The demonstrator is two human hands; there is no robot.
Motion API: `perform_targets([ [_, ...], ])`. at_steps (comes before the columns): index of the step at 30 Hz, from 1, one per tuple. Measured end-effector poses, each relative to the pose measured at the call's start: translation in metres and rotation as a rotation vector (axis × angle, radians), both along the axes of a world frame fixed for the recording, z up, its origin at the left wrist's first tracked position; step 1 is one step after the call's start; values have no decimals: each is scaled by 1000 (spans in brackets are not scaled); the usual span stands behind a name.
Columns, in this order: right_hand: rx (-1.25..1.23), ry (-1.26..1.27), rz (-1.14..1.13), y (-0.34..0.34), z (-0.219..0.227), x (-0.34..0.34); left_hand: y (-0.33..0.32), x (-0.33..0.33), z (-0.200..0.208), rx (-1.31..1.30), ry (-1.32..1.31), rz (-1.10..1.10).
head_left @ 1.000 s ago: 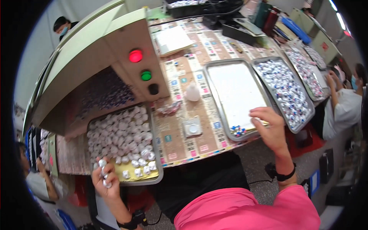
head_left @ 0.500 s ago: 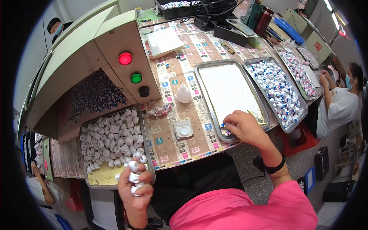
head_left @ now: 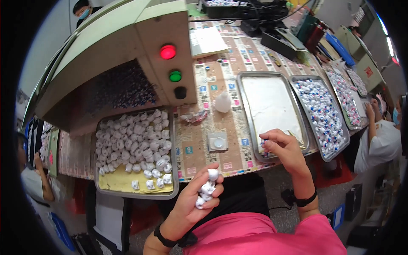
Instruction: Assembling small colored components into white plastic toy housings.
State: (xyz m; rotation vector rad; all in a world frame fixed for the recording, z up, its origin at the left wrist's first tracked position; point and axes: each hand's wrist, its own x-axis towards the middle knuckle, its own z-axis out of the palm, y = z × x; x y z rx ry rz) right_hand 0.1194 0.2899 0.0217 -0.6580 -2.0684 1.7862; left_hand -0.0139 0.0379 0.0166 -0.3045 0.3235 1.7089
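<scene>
Several small white rounded pieces (head_left: pixel 207 188) lie in a row along the fingers of my left hand (head_left: pixel 192 199), which is curled around them in front of the table edge. My right hand (head_left: pixel 290 154) is at the near side of a metal tray lined with white paper (head_left: pixel 272 102). Its thumb and index finger pinch a tiny blue-and-white piece (head_left: pixel 264 142), partly hidden by the fingertips. On the left, another metal tray (head_left: pixel 140 194) with yellow lining holds many of the same white pieces (head_left: pixel 131 140).
A beige box-shaped machine (head_left: pixel 165 25) with red and green lights stands behind the left tray. Between the trays are a white squeeze bottle (head_left: pixel 222 102) and a small round dish (head_left: pixel 218 143). A tray of white-and-blue pieces (head_left: pixel 318 110) lies right. Co-workers sit at both sides.
My left hand has moved right, away from the left tray, with the white pieces in it. My right hand has risen a little from the tray's near corner. The view has shifted.
</scene>
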Motion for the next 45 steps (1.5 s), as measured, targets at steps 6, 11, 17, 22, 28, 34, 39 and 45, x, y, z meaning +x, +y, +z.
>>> perform_targets([
  [6, -380, -70, 103, -30, 10, -12, -4, -2, -3, -26, 16, 55],
  [11, -71, -37, 171, -41, 10, -31, -12, -3, -7, -30, 31, 26],
  [17, 213, 4, 143, -51, 8, -52, -20, -2, -11, 5, -8, -19],
  [22, 514, 80, 171, -54, 4, -72, -23, 1, -12, 49, 37, 8],
  [28, 726, 39, 178, -55, -5, -90, -25, 2, -15, -46, 28, 70],
  [34, 892, 13, 205, -55, -4, -88, -28, 1, -18, -56, 42, 37],
  [39, 864, 61, 167, -57, 0, -86, -26, 2, -13, -144, 18, 22],
  [45, 856, 40, 192, -55, 0, -80, -24, 1, -18, -37, 21, 34],
])
